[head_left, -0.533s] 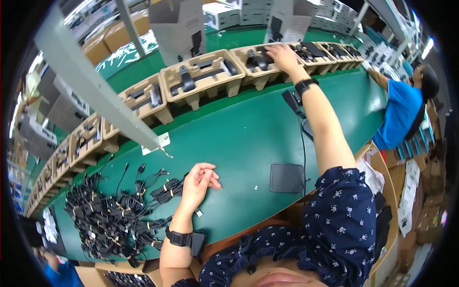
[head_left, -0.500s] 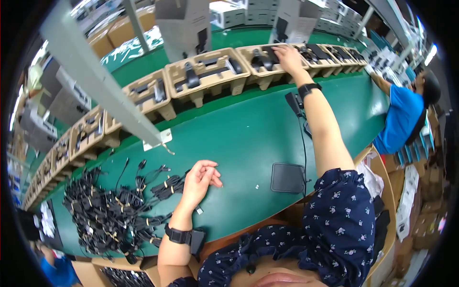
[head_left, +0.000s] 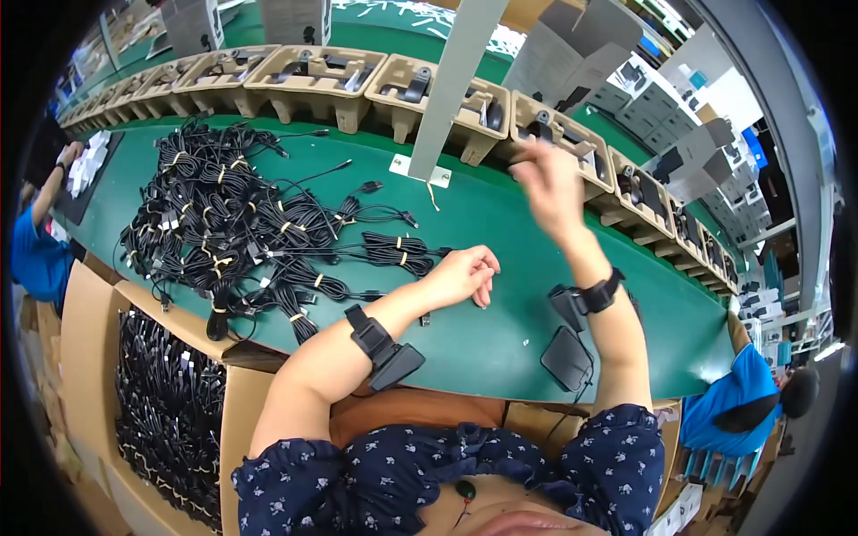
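My left hand [head_left: 465, 272] rests on the green table [head_left: 483, 339], fingers loosely curled and empty, just right of a black cable bundle [head_left: 393, 253]. A large pile of black cables tied with yellow bands [head_left: 232, 223] spreads to its left. My right hand [head_left: 550, 183] is lifted above the table in front of a row of brown pulp trays [head_left: 313, 76] holding dark parts. It is motion-blurred, so I cannot tell whether it holds anything. Both wrists carry black bands.
A grey post [head_left: 451, 89] stands on the table between the trays. A black pad [head_left: 567, 357] lies near the front edge. A cardboard box of cables [head_left: 170, 411] sits below the table at left. People in blue work at far left [head_left: 36, 250] and lower right [head_left: 733, 411].
My right hand has drawn back from the far tray toward me and is now raised and blurred. The view has swung toward the cable pile. My left hand stays resting.
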